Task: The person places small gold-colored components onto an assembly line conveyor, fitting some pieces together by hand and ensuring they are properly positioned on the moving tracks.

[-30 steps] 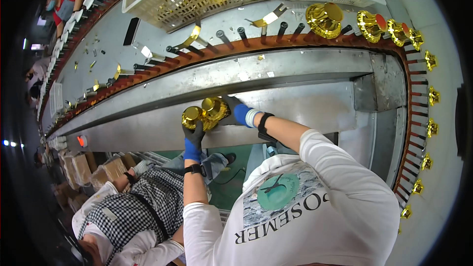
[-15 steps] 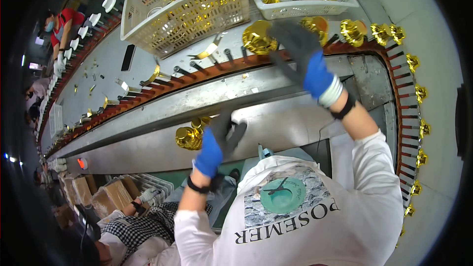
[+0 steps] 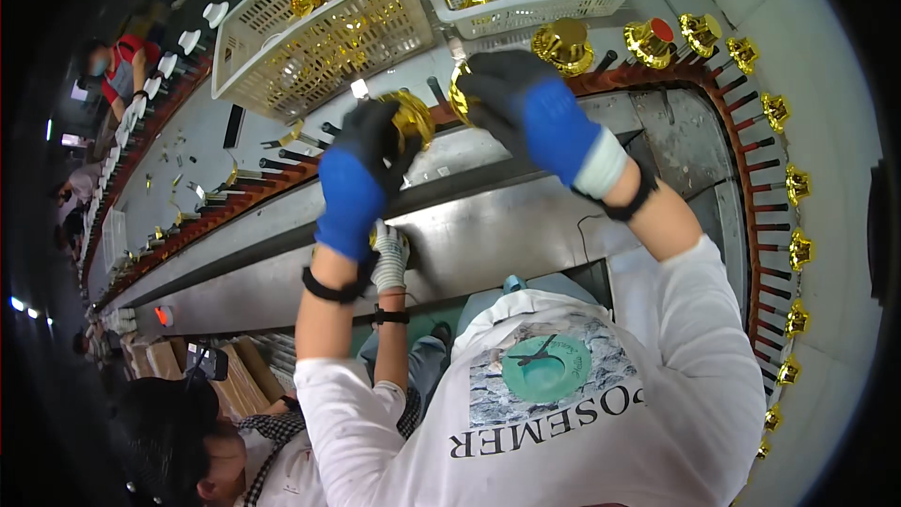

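Note:
My left hand [image 3: 371, 145], in a black and blue glove, is closed around a shiny gold flared cup [image 3: 413, 119] at the near edge of the conveyor. Just right of it, my right hand [image 3: 507, 99] grips another gold flared piece [image 3: 459, 94], seen nearly edge-on and partly covered by the fingers. The two pieces are a short gap apart. To the right of my right hand, a gold flared cup [image 3: 565, 45] sits bottom-up on the conveyor, and one with a red top [image 3: 649, 41] follows.
Behind the conveyor stand two white plastic baskets [image 3: 324, 56] [image 3: 535, 17] of gold and silver parts. Several gold cups ride on pegs around the right bend [image 3: 798, 185]. A co-worker's striped glove [image 3: 389, 258] reaches onto the metal bench [image 3: 497, 225] below my left arm.
My left hand has risen from the bench to the conveyor and now holds a gold cup. My right hand has shifted left, gripping a gold piece. A co-worker's hand has come in below.

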Available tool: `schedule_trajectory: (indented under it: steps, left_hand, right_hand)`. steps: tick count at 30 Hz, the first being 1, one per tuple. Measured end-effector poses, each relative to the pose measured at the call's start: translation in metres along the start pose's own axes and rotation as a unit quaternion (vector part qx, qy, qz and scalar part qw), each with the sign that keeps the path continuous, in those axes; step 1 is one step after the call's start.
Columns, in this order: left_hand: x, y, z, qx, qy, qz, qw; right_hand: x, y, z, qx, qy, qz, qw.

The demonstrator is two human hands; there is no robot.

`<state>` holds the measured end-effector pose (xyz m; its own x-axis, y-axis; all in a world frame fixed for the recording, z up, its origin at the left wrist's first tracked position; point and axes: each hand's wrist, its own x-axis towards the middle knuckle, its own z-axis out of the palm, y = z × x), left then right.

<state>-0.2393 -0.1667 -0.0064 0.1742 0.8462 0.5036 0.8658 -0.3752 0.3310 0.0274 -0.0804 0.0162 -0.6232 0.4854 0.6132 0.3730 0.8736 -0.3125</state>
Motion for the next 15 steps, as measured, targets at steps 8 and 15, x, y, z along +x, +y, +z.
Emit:
schedule_trajectory:
  steps: [8,15]
  left_hand:
    - [-0.163,0.017,0.225,-0.131,-0.223,-0.186,0.948]
    - [-0.174,0.019,0.286,-0.027,-0.346,-0.341,0.874]
  right_hand:
    - [-0.273,0.084,0.120,0.070,-0.246,0.218,0.942]
    - [-0.294,0.097,0.166,-0.004,-0.160,0.252,0.954]
